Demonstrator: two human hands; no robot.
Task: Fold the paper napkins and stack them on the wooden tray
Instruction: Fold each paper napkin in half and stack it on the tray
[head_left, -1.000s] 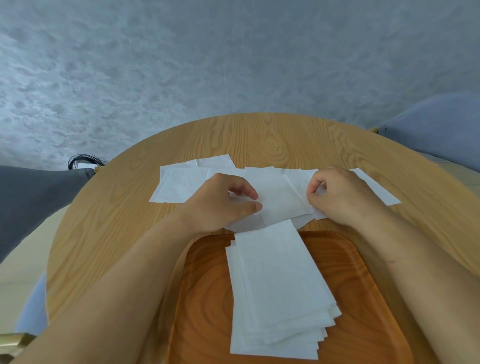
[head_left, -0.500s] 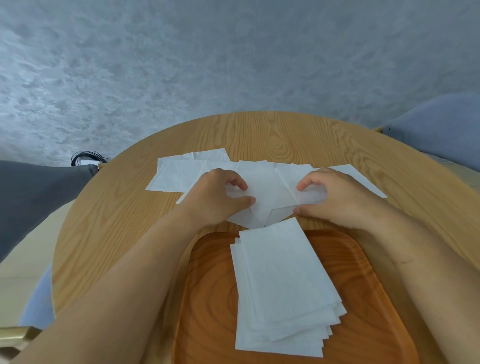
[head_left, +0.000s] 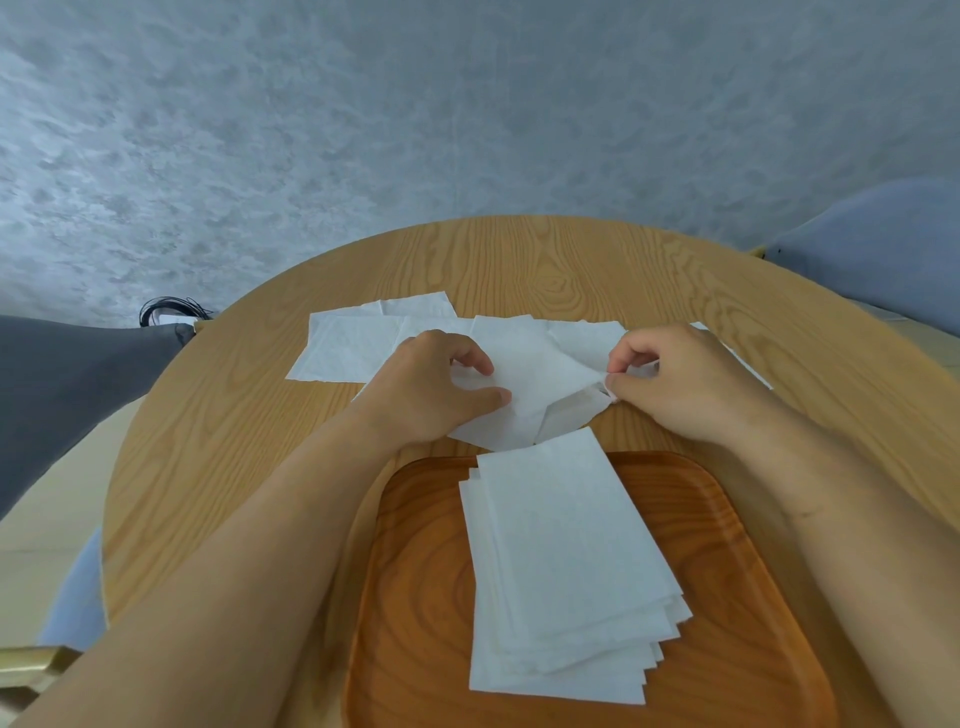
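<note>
Round pale-wood table: carries everything; the tray sits at its near edge.
Rectangular reddish-brown wooden tray: holds the finished pile, whose far end overhangs the rim.
Stack of folded white paper napkins: lies on the tray, its edges fanned.
Loose flat white paper napkins: overlap in a row beyond the hands, still unfolded.
White paper napkin being folded: partly lifted just beyond the tray. For a clean fold, match the corners before pressing the crease, and keep the thin sheet taut without tearing it.
Left hand: knuckles up, thumb and forefinger curled and pinching the napkin's left side.
Right hand: mirrored, fingertips pinching the right corner, raised slightly.
</note>
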